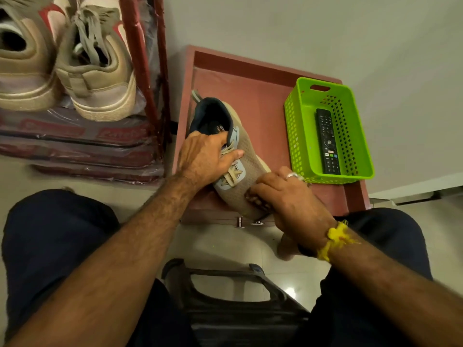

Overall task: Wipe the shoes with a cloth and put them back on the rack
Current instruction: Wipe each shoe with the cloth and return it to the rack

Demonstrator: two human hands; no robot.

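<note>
Pair of beige leather sneakers w/ red trim (pixel 62 58) seen on red metal rack (pixel 147 78), far left. Tan mesh shoe w/ grey-blue lace panel (pixel 250 166) lies on reddish-brown low table (pixel 263 78). Shoe gripped at collar by left hand (pixel 203 159), fingers curled inside. Dark cloth (pixel 255 199) pressed on toe by right hand (pixel 288 196), fingers curled round it. Green perforated plastic basket (pixel 300 146) w/ black remote (pixel 328 144) at right.

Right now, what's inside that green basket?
A black remote control lies lengthwise on the floor of the green basket. Nothing else shows inside, though the near wall hides a strip of the bottom.
</note>
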